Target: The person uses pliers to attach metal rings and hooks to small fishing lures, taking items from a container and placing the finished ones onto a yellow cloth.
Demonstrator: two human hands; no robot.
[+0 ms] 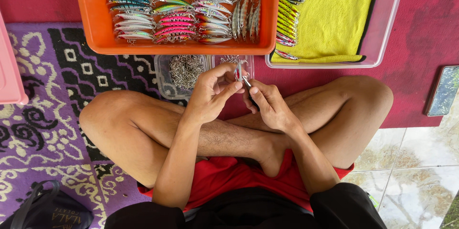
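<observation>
Two hands showing at frame centre: left hand [209,92], right hand [267,104], sharing one small lure [238,72] and one pair of pliers [248,87]. One orange tray [91,14] sitting at upper middle, holding roughly forty lures [174,11] in about three columns plus a standing bunch; exact count not readable. One clear tray [387,18] lying at upper right, carrying one yellow towel [330,9] and a row of about fifteen lures [287,16]. Two small clear tubs [162,78] of metal hooks sitting below the orange tray. One black bag [45,210] resting at lower left.
</observation>
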